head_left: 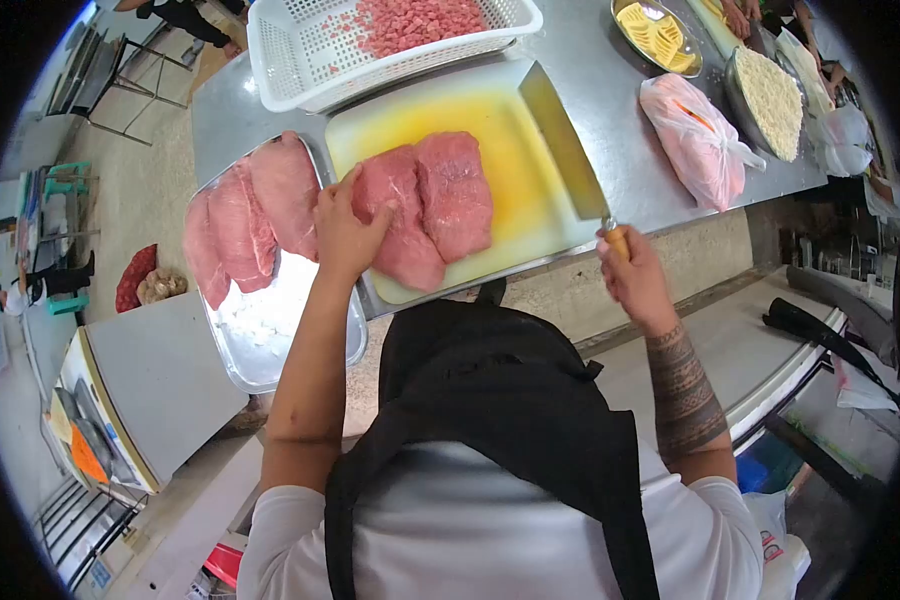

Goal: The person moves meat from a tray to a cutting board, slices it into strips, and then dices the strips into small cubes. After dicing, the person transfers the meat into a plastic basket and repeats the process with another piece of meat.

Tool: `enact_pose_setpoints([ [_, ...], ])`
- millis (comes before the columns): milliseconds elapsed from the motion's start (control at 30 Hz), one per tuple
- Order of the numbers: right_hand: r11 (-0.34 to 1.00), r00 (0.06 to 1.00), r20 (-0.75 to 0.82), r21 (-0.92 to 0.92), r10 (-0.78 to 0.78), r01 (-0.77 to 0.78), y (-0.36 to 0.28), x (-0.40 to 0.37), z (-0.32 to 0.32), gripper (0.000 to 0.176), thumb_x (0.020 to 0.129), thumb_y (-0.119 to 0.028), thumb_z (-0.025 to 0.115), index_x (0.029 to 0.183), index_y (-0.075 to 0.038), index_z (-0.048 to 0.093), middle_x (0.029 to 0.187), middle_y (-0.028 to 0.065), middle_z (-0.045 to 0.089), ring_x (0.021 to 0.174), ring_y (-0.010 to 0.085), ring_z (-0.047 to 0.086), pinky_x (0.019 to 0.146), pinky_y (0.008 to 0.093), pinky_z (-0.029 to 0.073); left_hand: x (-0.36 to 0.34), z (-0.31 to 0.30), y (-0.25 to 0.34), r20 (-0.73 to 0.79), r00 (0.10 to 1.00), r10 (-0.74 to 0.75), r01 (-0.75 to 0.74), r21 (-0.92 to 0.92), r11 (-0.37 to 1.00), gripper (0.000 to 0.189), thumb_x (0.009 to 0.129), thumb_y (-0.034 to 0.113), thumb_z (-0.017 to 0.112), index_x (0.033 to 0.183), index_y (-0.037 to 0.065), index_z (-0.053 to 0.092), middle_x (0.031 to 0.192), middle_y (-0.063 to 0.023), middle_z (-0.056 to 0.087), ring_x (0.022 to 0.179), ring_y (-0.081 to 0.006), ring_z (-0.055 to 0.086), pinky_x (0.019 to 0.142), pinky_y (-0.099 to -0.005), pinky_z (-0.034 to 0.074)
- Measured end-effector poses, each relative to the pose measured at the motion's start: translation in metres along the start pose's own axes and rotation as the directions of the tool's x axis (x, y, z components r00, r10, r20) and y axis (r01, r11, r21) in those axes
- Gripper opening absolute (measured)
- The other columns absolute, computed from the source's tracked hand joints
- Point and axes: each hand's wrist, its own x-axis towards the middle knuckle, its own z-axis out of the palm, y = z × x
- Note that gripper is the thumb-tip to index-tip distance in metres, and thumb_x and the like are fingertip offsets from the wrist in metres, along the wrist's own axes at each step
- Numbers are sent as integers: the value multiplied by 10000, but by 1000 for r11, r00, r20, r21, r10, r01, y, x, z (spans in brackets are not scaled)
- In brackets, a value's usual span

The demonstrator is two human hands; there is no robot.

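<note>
Two slabs of raw meat (pixel 454 195) lie side by side on a yellow-stained white cutting board (pixel 535 170). My left hand (pixel 354 230) rests with fingers spread on the left edge of the left slab (pixel 400 220). In my right hand (pixel 634 275) is a cleaver (pixel 567 140), gripped by its wooden handle. Its broad blade stretches up over the board's right side, apart from the meat. Left of the board, a metal tray (pixel 280 330) holds several more pieces of raw meat (pixel 240 235).
A white perforated basket (pixel 300 75) with diced meat stands beyond the board. To the right on the metal table (pixel 595 50) are a bowl of yellow slices (pixel 658 38), a plastic bag of pink contents (pixel 695 145) and a bowl of pale shreds (pixel 768 100). Other people are at the edges.
</note>
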Motion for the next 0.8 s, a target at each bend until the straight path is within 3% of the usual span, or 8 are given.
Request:
enact_pose_setpoints([
  [100,936,988,131,332,76,-116,21,-8,12,207,1048,-224,646,1151,-48,608,750,-4,555,604,80,503,554,265,463,-19,2,22,-26,999,-30,31,54,998,841,802,482,853,1461,49,561,1225,-244,577,1207,-441,544,1076,-541,433],
  [200,967,991,85,223,104,-120,33,-2,25,266,1028,-221,665,1187,-16,607,769,32,587,623,117,538,569,309,490,-33,1,51,63,981,-181,180,20,983,788,791,505,857,1373,34,612,1227,-238,585,1212,-440,540,1070,-545,423],
  [300,938,991,41,-319,-130,137,51,13,24,351,996,-177,653,1279,12,566,827,150,665,667,272,657,623,435,543,-32,-1,58,49,995,-85,73,222,972,681,841,464,833,1317,19,635,1292,-251,588,1241,-429,537,1055,-551,430],
  [400,663,882,-10,-663,-470,346,24,5,34,461,958,-127,630,1379,16,507,925,255,699,804,447,705,724,553,552,-9,9,56,-125,971,203,-179,183,967,546,878,407,784,1267,41,670,1250,-211,608,1220,-417,546,1070,-554,396],
  [500,620,963,45,-757,-266,206,2,0,46,453,937,-81,597,1373,-6,500,953,274,706,888,501,684,765,595,540,24,23,80,-87,955,285,-275,108,955,411,935,311,714,1258,60,679,1269,-190,617,1209,-408,551,1059,-551,401],
  [633,510,972,-50,-857,-230,77,-3,15,47,292,925,-86,612,1196,-17,528,833,263,695,813,477,694,705,594,543,51,50,117,35,966,257,-259,69,963,313,951,207,640,1236,84,677,1251,-170,617,1157,-405,569,988,-565,431],
  [700,519,958,-14,-842,-288,143,-7,15,39,268,924,-85,618,1167,-20,528,810,261,690,795,473,694,694,589,543,57,63,123,144,969,199,-217,126,968,331,938,165,625,1258,90,665,1255,-173,610,1157,-419,577,972,-581,450],
  [800,539,948,17,-819,-319,196,-19,7,38,238,917,-73,621,1130,-24,527,794,256,684,785,472,692,689,588,540,54,72,121,97,962,254,-269,206,941,350,914,144,613,1258,96,655,1218,-164,611,1121,-413,584,954,-575,460],
])
